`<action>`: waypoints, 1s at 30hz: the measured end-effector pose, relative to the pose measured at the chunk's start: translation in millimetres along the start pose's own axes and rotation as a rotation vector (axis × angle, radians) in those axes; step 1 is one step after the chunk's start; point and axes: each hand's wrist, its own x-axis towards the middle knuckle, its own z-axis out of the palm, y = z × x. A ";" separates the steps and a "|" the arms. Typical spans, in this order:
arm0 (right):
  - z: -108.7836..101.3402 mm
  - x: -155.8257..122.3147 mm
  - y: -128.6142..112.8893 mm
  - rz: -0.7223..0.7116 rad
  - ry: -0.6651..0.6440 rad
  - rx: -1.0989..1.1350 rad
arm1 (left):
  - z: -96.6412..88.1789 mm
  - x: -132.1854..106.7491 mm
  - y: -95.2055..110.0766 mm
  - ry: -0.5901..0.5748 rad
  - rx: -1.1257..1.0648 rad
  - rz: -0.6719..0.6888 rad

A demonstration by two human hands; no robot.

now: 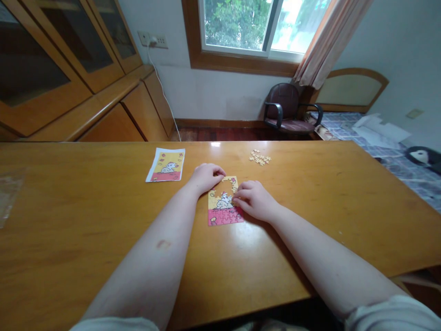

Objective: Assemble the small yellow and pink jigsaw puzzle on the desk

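Note:
A jigsaw puzzle (225, 216) lies flat on the table, its picture a white cartoon animal on yellow and pink. Its upper middle has a gap where the tabletop shows through. My left hand (206, 177) rests at the puzzle's upper left corner, fingers curled and thumb against the edge. Over the right side, my right hand (255, 201) has thumb and forefinger pinched at what looks like a small puzzle piece, mostly covered by the fingertips. Farther back on the right lie several loose puzzle pieces (260, 158). The printed reference picture (168, 166) lies left of my left hand.
The wooden table (103, 207) ends at a far edge beyond the loose pieces. A clear plastic sheet or bag (10, 197) lies at the far left. Behind stand wooden cabinets (134, 110), an office chair (289, 108) and a bed (347, 126) with a plush toy.

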 end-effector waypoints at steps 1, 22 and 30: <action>-0.6 -0.5 -0.9 -0.010 -0.012 -0.006 | -0.3 -0.1 0.3 0.000 0.001 -0.001; 1.0 1.2 -3.1 0.016 -0.054 -0.101 | 1.3 0.6 -1.2 -0.001 -0.012 0.003; -3.3 2.4 -6.7 0.065 -0.054 -0.110 | 1.3 0.4 -1.5 0.000 -0.010 0.002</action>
